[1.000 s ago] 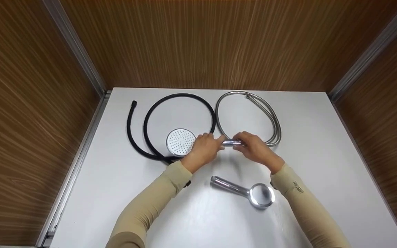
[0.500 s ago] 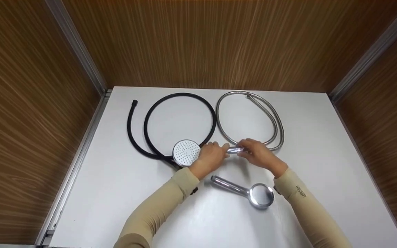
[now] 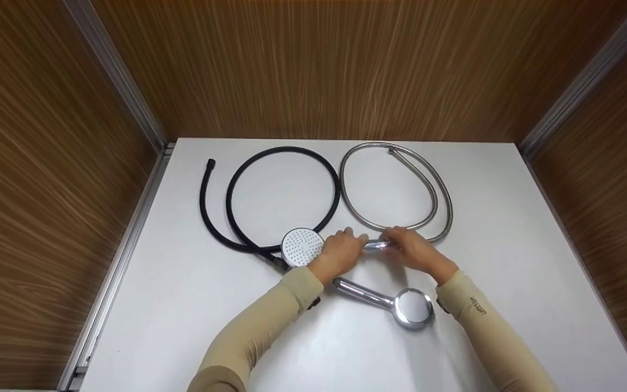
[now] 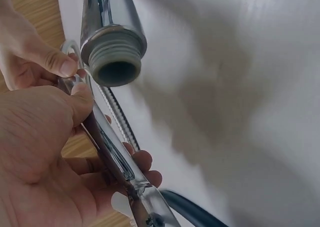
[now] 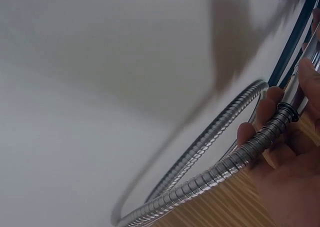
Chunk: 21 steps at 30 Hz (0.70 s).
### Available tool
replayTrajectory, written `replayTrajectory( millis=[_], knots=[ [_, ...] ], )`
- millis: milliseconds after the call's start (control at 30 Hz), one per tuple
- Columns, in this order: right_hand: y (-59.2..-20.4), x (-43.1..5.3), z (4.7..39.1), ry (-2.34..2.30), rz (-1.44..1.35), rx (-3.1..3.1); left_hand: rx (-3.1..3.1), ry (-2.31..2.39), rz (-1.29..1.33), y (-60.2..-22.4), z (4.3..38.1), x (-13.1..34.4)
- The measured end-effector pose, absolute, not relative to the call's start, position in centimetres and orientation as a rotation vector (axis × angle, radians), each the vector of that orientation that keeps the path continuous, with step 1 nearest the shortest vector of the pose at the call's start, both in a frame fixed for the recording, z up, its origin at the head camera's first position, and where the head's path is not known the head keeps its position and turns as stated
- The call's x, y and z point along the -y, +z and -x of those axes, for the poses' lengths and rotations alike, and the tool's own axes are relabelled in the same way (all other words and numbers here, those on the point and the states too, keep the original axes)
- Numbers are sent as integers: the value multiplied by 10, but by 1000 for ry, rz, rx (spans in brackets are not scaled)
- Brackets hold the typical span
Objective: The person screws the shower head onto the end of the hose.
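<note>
My left hand [image 3: 340,253] grips the chrome handle of a shower head [image 3: 302,247], whose round white spray face points up at the left. In the left wrist view its fingers curl beneath the handle [image 4: 112,147], thumb along the top. At the handle's other end, my right hand [image 3: 412,251] holds the end of a ribbed metal shower hose [image 5: 220,169], fingers and thumb around the chrome connector [image 5: 295,94]. The joint itself is partly hidden by the fingers. A second chrome shower head [image 3: 412,308] lies closer to me, its threaded end [image 4: 116,69] just below my left hand.
A black hose [image 3: 230,188] lies coiled at the left, one part passing under the held shower head. The metal hose loops across the right back of the white table [image 3: 509,261]. Wood-patterned panels [image 3: 313,71] enclose the back and both sides.
Both hands have come toward me and slightly right with the shower head and hose end. The metal hose's loop has spread wider; the second shower head stays in place.
</note>
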State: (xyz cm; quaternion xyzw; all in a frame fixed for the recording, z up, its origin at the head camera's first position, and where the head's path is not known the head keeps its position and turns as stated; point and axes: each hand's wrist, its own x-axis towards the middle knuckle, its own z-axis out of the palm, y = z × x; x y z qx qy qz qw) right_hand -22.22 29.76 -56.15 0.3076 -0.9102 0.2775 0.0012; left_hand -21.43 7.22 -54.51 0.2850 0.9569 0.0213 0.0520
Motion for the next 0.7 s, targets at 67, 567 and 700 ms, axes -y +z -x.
replayTrajectory(
  millis=[67,567,700],
  knots=[
    [-563,-300,221,875,-952,2854,-2893,69,-870,-546,216,-75],
    [-572,-328,213,825,-810,2882,-2801,43,-848,-551,225,-117],
    [-574,-333,210,816,-747,2931,-2793,42,-843,-554,227,-124]
  ],
)
